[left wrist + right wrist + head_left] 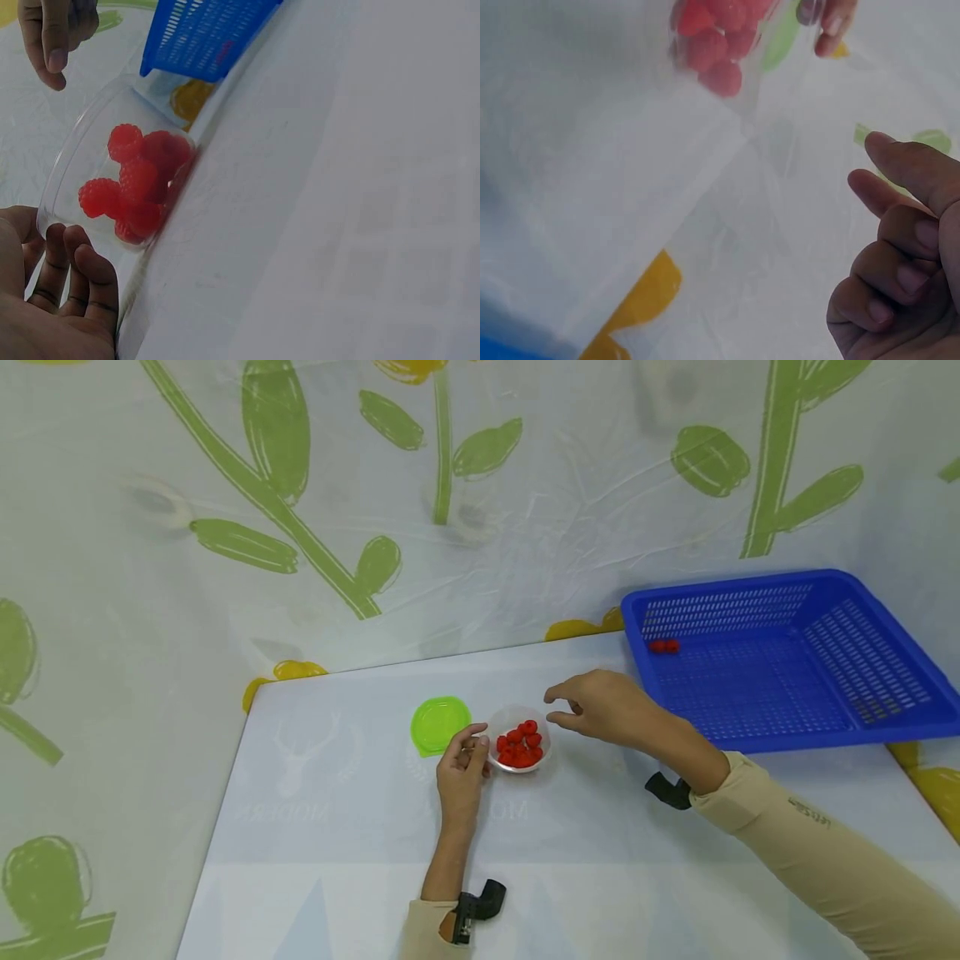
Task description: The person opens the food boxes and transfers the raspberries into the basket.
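A clear plastic bowl point(547, 745) with several red raspberries point(139, 177) in it stands on the table. My left hand point(462, 768) holds the bowl at its left side, fingers bent against the clear wall. To the right of the bowl, my right hand point(606, 706) hovers apart from it. Thumb and index finger of that hand point(900, 247) are spread with nothing between them; the other fingers are curled in the right wrist view. A bright green lid point(438, 725) lies flat just left of the bowl, close to the left hand's fingertips.
A blue perforated basket point(750, 745) stands at the table's back right, beyond the right forearm. A couple of raspberries point(664, 646) are in its far left corner. A white patterned sheet point(525, 552) hangs behind the table's back edge.
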Motion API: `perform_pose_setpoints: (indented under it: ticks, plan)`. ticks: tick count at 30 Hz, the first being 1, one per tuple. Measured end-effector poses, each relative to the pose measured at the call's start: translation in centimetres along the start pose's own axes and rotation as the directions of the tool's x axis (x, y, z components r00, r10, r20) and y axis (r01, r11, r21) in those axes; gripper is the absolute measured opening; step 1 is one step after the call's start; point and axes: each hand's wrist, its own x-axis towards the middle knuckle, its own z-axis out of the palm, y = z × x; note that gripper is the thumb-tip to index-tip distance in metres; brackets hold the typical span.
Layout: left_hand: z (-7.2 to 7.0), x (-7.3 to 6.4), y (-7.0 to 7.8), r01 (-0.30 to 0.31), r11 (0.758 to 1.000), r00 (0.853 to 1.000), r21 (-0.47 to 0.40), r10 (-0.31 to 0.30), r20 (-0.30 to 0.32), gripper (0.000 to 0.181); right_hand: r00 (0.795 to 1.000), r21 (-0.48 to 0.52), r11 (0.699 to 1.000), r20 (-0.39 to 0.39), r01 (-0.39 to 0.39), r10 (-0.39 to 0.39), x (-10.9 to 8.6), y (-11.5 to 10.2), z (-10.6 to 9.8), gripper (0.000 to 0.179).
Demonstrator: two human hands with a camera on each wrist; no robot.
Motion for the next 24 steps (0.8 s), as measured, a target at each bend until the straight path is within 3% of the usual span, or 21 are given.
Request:
perform_pose_setpoints:
  ticks: [8,16,24]
  plan:
    - [0.0,0.2,0.0,-0.012,1.000,1.000,0.015,0.012,0.008,0.026,0.998,0.024,0.998,-0.016,0.054,-0.054,1.3,-0.2,1.8,0.031]
    - [-0.2,0.2,0.1,-0.003,1.000,1.000,0.017,0.003,0.006,0.026,0.998,0.047,0.998,0.034,0.050,-0.052,2.2,-0.3,2.9,0.032]
    - [-0.1,0.2,-0.1,-0.012,1.000,1.000,0.011,0.012,0.007,0.026,0.995,-0.011,0.997,0.070,0.072,-0.071,3.1,-0.7,4.4,0.031]
